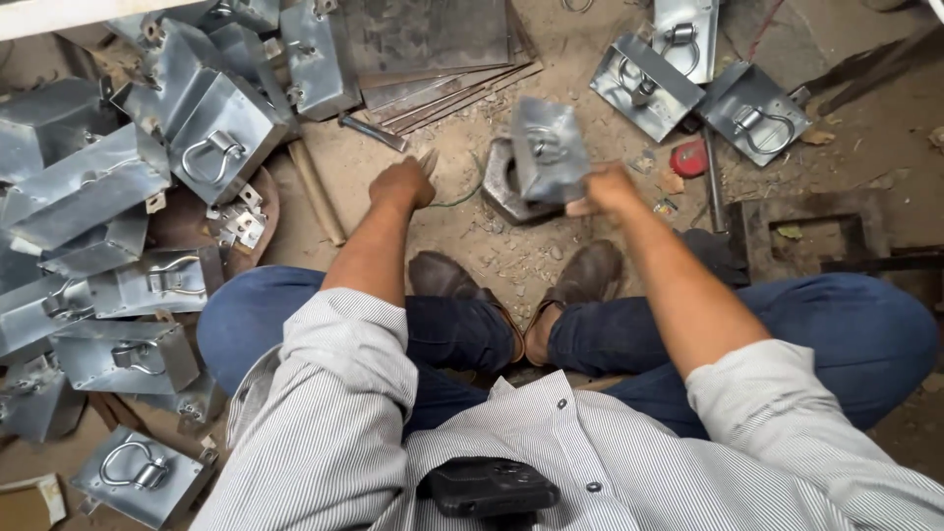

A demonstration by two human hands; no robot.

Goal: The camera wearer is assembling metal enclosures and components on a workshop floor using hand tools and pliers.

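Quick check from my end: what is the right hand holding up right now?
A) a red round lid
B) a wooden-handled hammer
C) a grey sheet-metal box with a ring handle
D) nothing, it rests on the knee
C: the right hand grips a grey sheet-metal box with a ring handle, raised above the dark metal block on the dirt floor.

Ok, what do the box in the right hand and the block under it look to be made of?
Box in the right hand: thin sheet metal, likely galvanised steel; dull silver-grey sheen, folded edges, wire loop riveted on. It is motion-blurred.
Block: thick, dark, matte, probably cast iron or steel, with rounded worn edges; partly hidden by the box.
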